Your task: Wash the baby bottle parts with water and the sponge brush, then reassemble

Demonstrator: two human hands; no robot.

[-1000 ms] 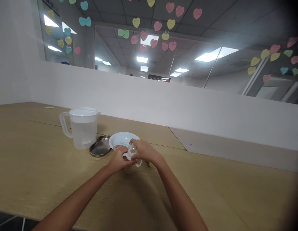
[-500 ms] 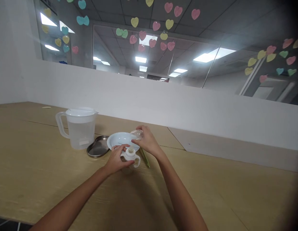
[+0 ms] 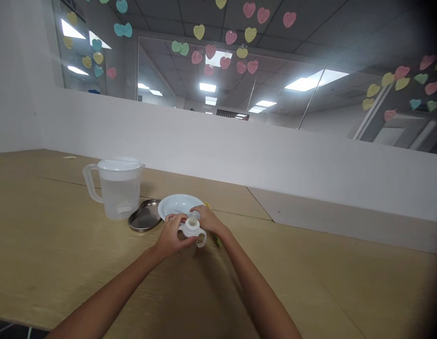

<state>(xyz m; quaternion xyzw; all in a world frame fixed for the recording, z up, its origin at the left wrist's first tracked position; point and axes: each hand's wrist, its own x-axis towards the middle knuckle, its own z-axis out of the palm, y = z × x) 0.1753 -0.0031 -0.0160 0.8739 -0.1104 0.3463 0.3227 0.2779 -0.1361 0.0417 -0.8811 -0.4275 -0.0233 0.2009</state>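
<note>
My left hand (image 3: pixel 172 235) is wrapped round a baby bottle (image 3: pixel 192 228) with a white collar, two white handles and a clear nipple on top. My right hand (image 3: pixel 206 219) is just behind and to the right of the bottle, at the right rim of a white bowl (image 3: pixel 176 202). Its fingers are bent and partly hidden; whether they hold anything I cannot make out. A green and yellow item (image 3: pixel 217 240) lies on the table beneath my right wrist, mostly covered by it.
A lidded clear pitcher (image 3: pixel 120 190) stands at the left on the wooden table (image 3: pixel 80 245). Between pitcher and bowl lies a metal kidney tray (image 3: pixel 145 216). A white wall (image 3: pixel 204 146) with a window above it runs behind the table.
My right hand has moved down toward the bottle and bowl rim. The clear cap that it held above the bowl no longer shows. My left hand keeps its hold on the bottle.
</note>
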